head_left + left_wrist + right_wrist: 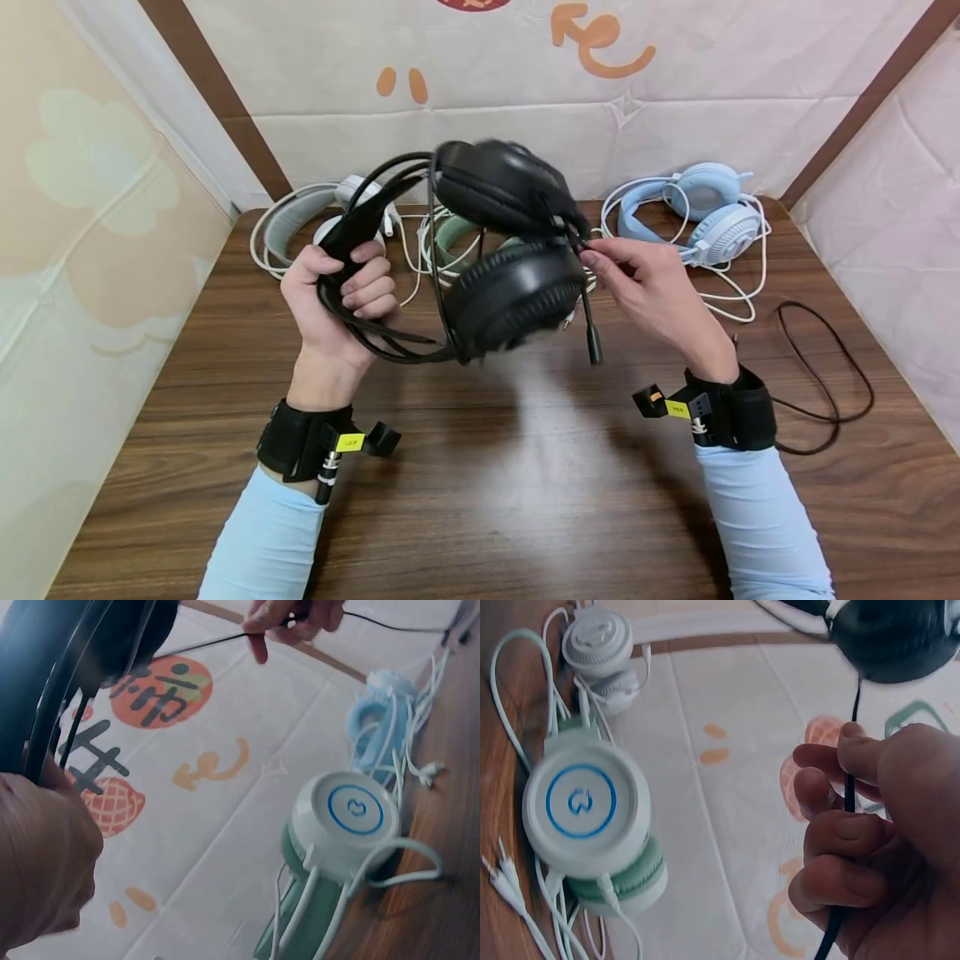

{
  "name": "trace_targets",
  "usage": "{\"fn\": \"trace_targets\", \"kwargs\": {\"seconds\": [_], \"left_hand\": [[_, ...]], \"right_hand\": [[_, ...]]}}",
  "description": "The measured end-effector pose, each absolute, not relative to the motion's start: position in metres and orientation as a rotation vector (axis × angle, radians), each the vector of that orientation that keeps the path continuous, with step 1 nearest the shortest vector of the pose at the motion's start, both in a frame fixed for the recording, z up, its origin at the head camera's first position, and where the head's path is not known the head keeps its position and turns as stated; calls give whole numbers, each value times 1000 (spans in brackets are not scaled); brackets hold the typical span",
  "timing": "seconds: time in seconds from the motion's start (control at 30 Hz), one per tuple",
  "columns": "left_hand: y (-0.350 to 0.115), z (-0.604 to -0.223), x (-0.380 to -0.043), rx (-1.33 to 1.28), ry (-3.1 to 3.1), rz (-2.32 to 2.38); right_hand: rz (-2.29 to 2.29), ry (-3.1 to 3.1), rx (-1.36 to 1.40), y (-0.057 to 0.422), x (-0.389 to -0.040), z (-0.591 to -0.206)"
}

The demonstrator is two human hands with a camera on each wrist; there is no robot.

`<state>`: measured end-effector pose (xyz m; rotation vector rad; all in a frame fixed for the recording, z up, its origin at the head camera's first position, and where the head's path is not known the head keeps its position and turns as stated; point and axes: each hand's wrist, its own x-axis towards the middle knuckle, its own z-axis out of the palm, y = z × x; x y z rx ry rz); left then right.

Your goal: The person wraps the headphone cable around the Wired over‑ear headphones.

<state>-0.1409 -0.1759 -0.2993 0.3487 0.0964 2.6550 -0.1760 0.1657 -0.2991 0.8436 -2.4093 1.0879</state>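
My left hand [330,308] grips the headband of a black headset [517,283], held in the air above the table. Its two ear cups hang to the right of that hand, and a thin microphone boom [594,343] points down beside them. Black wire-like bands [405,358] loop between the left hand and the cups. To the right of the cups, my right hand [648,283] holds the headset's black cable [850,795] between thumb and fingers, as the right wrist view shows. In the left wrist view the left hand [45,855] is partly cut off by the frame.
Along the back of the wooden table [517,500] lie a white-and-grey headset [300,221], a green-and-white headset [585,810] and a light blue headset [705,208], each with pale cables. A black cable [862,375] loops on the table at right. A printed cloth [487,83] hangs behind.
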Motion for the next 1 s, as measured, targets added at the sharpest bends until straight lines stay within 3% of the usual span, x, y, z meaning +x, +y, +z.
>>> {"fn": "trace_targets", "kwargs": {"seconds": [0.5, 1.0], "left_hand": [[-180, -300, -139, 47, 4, 2944], [-177, -296, -142, 18, 386, 3100]], "right_hand": [[904, -2354, 1304, 118, -134, -290], [684, -2372, 1402, 94, -97, -290]]}}
